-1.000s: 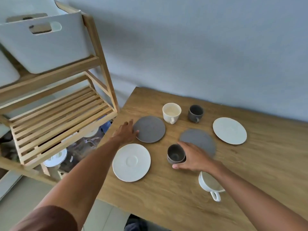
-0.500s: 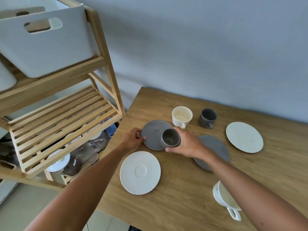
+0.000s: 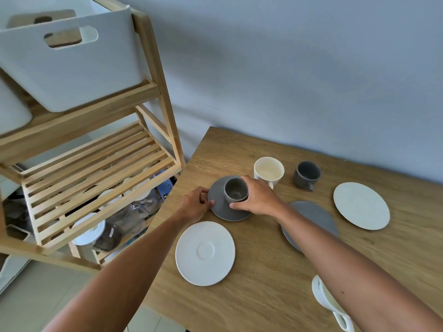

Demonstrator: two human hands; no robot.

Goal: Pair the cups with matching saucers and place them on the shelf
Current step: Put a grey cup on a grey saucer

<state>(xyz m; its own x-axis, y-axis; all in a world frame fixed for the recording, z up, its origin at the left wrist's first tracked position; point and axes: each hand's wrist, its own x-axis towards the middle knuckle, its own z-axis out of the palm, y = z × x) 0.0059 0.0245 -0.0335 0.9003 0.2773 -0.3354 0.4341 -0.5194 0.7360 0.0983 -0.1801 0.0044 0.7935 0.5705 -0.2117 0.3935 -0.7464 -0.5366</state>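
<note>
My right hand (image 3: 257, 197) grips a grey cup (image 3: 235, 190) that sits on a grey saucer (image 3: 219, 207) near the table's left edge. My left hand (image 3: 195, 204) pinches that saucer's left rim. A white saucer (image 3: 205, 252) lies in front of it. Behind stand a cream cup (image 3: 268, 171) and a second grey cup (image 3: 307, 174). A second grey saucer (image 3: 314, 219) lies partly under my right forearm, and a white saucer (image 3: 361, 205) lies to its right. Another white cup (image 3: 328, 303) shows beside my right arm at the front.
A wooden slatted shelf unit (image 3: 96, 171) stands left of the wooden table (image 3: 263, 295); its middle shelf is bare. A white bin (image 3: 72, 68) sits on the top shelf. Jars and containers (image 3: 115, 224) fill the level below. A grey wall rises behind.
My right hand carried the grey cup left from the table onto the grey saucer. My left hand closed on that saucer's rim. The view shifted so the shelf looks nearer.
</note>
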